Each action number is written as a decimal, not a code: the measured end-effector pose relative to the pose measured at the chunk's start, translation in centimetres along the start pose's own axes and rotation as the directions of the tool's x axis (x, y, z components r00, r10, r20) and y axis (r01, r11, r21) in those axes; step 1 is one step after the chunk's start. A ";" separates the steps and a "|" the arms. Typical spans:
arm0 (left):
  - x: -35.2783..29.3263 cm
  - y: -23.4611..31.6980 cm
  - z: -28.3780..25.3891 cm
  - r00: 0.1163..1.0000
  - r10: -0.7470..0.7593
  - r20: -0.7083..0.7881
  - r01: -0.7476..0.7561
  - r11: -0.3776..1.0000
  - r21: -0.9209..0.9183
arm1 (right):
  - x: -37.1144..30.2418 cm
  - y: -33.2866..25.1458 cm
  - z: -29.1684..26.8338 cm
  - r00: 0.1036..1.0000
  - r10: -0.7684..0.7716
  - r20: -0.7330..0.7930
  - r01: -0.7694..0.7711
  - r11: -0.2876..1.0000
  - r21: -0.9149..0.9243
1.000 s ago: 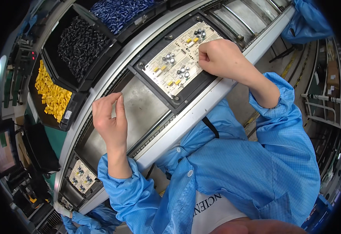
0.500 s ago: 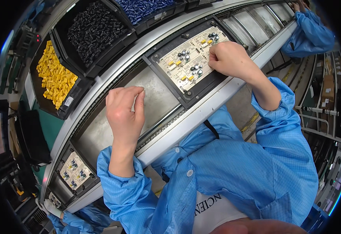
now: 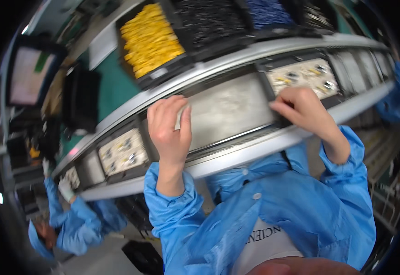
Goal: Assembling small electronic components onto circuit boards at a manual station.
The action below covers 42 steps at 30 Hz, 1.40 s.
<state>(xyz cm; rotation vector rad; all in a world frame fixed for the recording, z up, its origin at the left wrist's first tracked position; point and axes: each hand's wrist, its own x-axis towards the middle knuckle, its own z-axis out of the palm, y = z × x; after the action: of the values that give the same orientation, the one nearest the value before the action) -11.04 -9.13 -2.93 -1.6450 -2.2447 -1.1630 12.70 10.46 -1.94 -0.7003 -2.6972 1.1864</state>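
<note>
Where the right hand (image 3: 303, 109) is, a cream board (image 3: 303, 77) bears yellow parts (image 3: 282, 79).

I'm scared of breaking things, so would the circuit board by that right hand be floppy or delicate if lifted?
The circuit board looks flat, so it's probably stiff. Its small components sit exposed on top, so bumps might damage them. Being broad, it probably wouldn't roll.

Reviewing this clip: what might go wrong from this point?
The right hand overlaps the near edge of a circuit board in view, so it might bump the raised components. Yellow parts are heaped in a bin beside the conveyor; a knock could spill some.
</note>
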 end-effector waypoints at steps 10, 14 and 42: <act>-12.0 -20.0 -21.0 0.380 -0.871 -0.313 0.763 0.103 0.638 | 1.3 -1.3 4.7 0.984 -0.103 0.144 0.119 0.987 -0.108; -11.6 -19.9 -20.2 0.368 -0.905 -0.216 0.737 0.142 0.661 | 1.5 0.8 4.9 0.994 -0.040 0.105 0.056 0.986 -0.154; 7.3 -11.9 3.8 0.976 -0.152 0.157 0.066 0.890 0.450 | 13.2 11.2 12.0 0.942 -0.246 -0.228 0.219 0.966 -0.136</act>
<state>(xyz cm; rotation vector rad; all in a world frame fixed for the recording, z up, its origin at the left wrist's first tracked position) -22.97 -2.47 -7.79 -1.5051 -2.5027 -0.4625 1.75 15.00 -19.26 -0.4837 -2.5648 0.8438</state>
